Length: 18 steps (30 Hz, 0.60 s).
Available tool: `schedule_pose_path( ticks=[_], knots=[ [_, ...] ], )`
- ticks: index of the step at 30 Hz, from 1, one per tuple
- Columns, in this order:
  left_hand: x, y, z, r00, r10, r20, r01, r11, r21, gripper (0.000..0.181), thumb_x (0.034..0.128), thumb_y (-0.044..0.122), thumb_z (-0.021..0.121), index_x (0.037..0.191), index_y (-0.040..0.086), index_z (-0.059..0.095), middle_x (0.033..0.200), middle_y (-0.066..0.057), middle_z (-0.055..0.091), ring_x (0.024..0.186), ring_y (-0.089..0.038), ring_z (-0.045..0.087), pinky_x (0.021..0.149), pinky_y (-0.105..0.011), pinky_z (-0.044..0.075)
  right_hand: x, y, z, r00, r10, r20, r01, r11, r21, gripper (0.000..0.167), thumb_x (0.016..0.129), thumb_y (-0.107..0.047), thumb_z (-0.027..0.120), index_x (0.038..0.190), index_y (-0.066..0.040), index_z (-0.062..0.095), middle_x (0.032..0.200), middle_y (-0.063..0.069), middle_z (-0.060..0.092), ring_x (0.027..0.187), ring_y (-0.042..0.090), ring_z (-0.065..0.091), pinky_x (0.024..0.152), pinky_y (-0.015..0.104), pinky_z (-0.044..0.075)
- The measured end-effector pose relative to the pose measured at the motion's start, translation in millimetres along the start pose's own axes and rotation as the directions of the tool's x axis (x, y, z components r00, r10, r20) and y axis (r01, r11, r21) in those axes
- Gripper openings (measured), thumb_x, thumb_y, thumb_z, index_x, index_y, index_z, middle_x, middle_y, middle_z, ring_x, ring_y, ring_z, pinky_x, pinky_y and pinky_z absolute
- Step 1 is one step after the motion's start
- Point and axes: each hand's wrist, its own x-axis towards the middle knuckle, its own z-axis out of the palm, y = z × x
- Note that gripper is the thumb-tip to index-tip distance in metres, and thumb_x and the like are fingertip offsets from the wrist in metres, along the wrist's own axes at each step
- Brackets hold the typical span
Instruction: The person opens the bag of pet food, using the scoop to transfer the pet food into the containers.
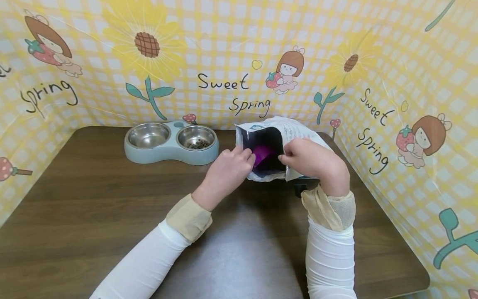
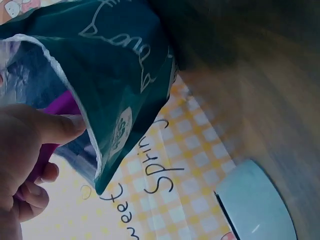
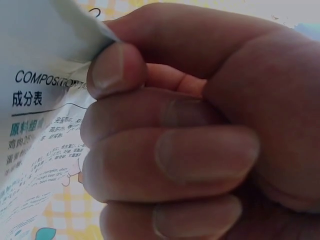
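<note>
Right of two bowls (image 1: 149,135), the left grip (image 1: 230,168) is curled round a purple scoop (image 1: 262,154) inside an open bag (image 1: 298,131), whose rim the right grip (image 1: 311,160) pinches; if that pinch slackens, the bag could sag and snag the scoop.

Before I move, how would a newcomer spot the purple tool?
On the table, right of the double feeder, is an open bag. Partly inside, held by the left hand, is the purple tool, the only vivid purple thing in view.
</note>
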Motion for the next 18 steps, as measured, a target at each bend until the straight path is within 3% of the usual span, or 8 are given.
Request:
schedule_pose_path(
  ticks=[11, 18],
  knots=[
    [-0.6, -7.0, -5.4, 0.996, -0.041, 0.081, 0.052, 0.989, -0.140, 0.018, 0.1028, 0.002, 0.067, 0.105, 0.012, 0.081, 0.097, -0.004, 0.077, 0.088, -0.025, 0.071, 0.065, -0.037, 0.064, -0.7, -0.9, -1.5, 1.000, 0.002, 0.013, -0.002, 1.000, -0.009, 0.041, 0.107, -0.020, 0.060, 0.067, -0.013, 0.058, 0.063, -0.004, 0.047, 0.063, 0.016, 0.051, 0.068, 0.032, 0.045],
    [0.6, -21.5, -10.6, 0.978, -0.092, 0.185, 0.135, 0.963, -0.232, 0.022, 0.0941, 0.006, 0.074, 0.113, 0.017, 0.081, 0.105, -0.003, 0.080, 0.089, -0.026, 0.074, 0.067, -0.042, 0.064, -2.2, -0.8, -1.9, 1.000, -0.011, 0.003, 0.011, 1.000, -0.001, 0.045, 0.107, -0.019, 0.059, 0.064, -0.015, 0.051, 0.064, -0.006, 0.041, 0.064, 0.015, 0.047, 0.070, 0.032, 0.043]
  ],
)
